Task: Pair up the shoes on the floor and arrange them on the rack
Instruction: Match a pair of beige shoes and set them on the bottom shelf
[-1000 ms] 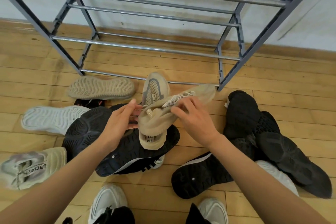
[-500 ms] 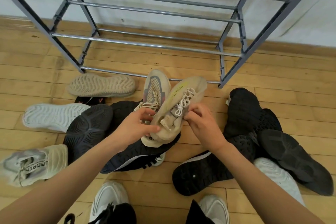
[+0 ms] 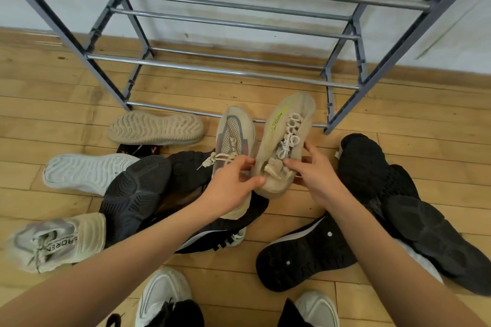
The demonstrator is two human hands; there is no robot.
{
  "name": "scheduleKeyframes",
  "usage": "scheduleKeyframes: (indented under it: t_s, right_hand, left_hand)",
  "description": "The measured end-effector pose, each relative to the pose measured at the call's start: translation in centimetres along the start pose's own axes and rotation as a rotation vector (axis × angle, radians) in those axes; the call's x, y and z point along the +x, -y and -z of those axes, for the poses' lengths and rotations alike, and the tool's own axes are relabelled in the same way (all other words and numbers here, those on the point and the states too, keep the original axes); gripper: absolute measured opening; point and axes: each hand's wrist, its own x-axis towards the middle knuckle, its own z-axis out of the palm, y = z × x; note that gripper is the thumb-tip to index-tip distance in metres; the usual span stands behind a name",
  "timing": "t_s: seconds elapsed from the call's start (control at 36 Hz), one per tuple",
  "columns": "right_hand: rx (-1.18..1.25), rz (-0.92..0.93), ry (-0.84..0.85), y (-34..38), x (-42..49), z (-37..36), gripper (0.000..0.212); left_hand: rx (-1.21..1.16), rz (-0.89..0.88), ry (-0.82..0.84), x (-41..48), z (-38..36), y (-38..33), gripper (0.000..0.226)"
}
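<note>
A beige knit sneaker (image 3: pixel 285 138) with white laces and a yellow-green stripe is held upright above the pile, toe toward the rack. My right hand (image 3: pixel 316 178) grips its heel and collar from the right. My left hand (image 3: pixel 233 188) holds its left side near the heel, thumb across the heel. Just left of it lies a beige sneaker with grey and pink panels (image 3: pixel 233 138), toe up, partly behind my left hand. The grey metal shoe rack (image 3: pixel 220 69) stands against the wall with bare rails.
Loose shoes ring my hands on the wooden floor: a tan sole (image 3: pixel 156 127), a white sole (image 3: pixel 85 172), a cream slip-on (image 3: pixel 53 241), black sneakers in the middle (image 3: pixel 138 194) and right (image 3: pixel 372 167), (image 3: pixel 305 255). My own white shoes (image 3: pixel 162 297) are at the bottom.
The beige sneaker has turned from lying crosswise to upright with its toe toward the rack, and has risen a little. Both hands shifted down to its heel.
</note>
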Motion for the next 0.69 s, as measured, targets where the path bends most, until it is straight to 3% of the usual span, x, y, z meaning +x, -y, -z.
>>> scheduleKeyframes:
  t_s: [0.11,0.22,0.31,0.44,0.56,0.69]
  right_hand:
    - [-0.255,0.071,-0.101,-1.2,0.6,2.4,0.072]
    - [-0.465,0.039,-0.156,-2.3,1.5,4.4,0.073]
    - [-0.560,-0.014,-0.144,-3.2,2.1,4.3,0.067]
    - [-0.691,-0.006,-0.152,-3.6,2.5,3.1,0.048]
    - [-0.818,0.152,-0.175,-2.5,2.5,1.4,0.059]
    - [-0.905,0.314,-0.026,-0.1,2.6,-2.2,0.045]
  left_hand:
    - [0.462,-0.250,-0.066,0.7,0.1,0.3,0.030]
    - [0.744,-0.274,-0.195,0.9,0.3,1.9,0.042]
    - [0.692,-0.168,-0.121,1.0,0.4,2.7,0.046]
    - [0.658,-0.163,-0.062,1.4,1.4,3.0,0.046]
    - [0.580,-0.180,-0.062,1.9,2.4,3.2,0.035]
    - [0.433,-0.212,-0.131,3.1,4.7,3.3,0.022]
